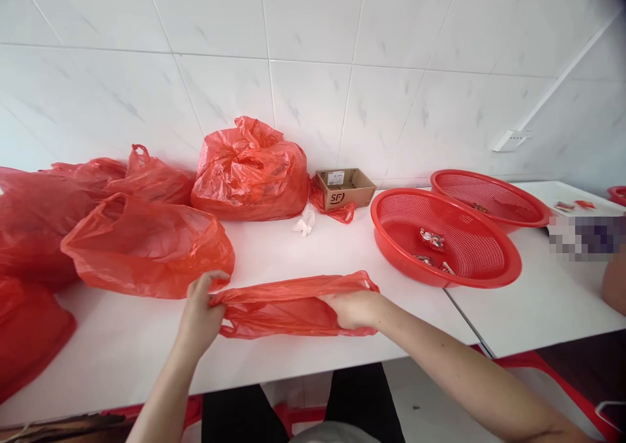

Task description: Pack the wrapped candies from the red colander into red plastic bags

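Note:
A flat, empty red plastic bag [288, 303] lies stretched across the white table [122, 351] in front of me. My left hand [201, 309] pinches its left end, fingers closed on the plastic. My right hand [353, 309] grips the right end near the handles, fingers curled into the bag. Just behind my left hand sits a puffed-up red bag [147, 244].
More filled red bags [250, 169] stand along the tiled wall and at the left edge. A small cardboard box [345, 188] sits at the back. Two red mesh baskets [489, 267] holding a few small wrapped packets [433, 239] lie at right. Another person's arm [613, 283] shows at far right.

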{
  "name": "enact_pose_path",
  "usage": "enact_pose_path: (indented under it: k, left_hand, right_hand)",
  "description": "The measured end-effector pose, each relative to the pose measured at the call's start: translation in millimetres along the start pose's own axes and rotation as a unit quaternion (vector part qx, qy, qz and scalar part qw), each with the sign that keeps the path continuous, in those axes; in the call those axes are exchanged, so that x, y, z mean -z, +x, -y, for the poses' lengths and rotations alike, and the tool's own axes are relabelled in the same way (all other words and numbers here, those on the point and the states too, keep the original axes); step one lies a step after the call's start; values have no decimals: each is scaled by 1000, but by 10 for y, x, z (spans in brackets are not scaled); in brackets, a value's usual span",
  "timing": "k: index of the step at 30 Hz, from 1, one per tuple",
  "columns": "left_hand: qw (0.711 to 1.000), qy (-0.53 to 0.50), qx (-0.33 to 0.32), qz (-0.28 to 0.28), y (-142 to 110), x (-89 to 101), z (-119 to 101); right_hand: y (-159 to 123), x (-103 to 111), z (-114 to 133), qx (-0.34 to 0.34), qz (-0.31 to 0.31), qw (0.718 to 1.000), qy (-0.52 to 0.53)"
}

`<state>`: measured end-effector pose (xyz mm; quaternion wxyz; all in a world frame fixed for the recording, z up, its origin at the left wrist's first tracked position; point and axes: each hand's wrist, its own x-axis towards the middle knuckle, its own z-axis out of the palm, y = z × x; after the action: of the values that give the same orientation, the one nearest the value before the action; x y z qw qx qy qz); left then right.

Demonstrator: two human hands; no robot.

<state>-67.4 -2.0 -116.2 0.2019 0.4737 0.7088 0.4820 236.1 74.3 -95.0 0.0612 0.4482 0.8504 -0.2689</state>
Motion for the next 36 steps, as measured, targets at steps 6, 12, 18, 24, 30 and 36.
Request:
enact_pose_path:
  k: [6, 12, 18, 24, 30, 36]
  left_hand:
    - [978, 150, -147, -6, -403, -324, -327]
    - [885, 289, -358, -66, -680, -733, -536]
    - [881, 418, -211, 74, -408, -963, -390]
    - [878, 417, -134, 194, -294, -763, -535]
    - [956, 220, -71, 181, -366, -593, -506]
    - [989, 74, -39, 124, -518, -658, -342]
  right_hand:
    - [-242, 489, 146, 6, 64, 996, -54]
    - [-238, 432, 187, 109, -2, 991, -79]
    - [74, 448, -55, 150, -71, 986, -8]
    - [132, 756, -454, 44, -17, 986, 160]
    - [-315, 1380, -1034, 27, -195, 954, 228]
    - [-496, 1305, -1723, -256, -4, 965, -57]
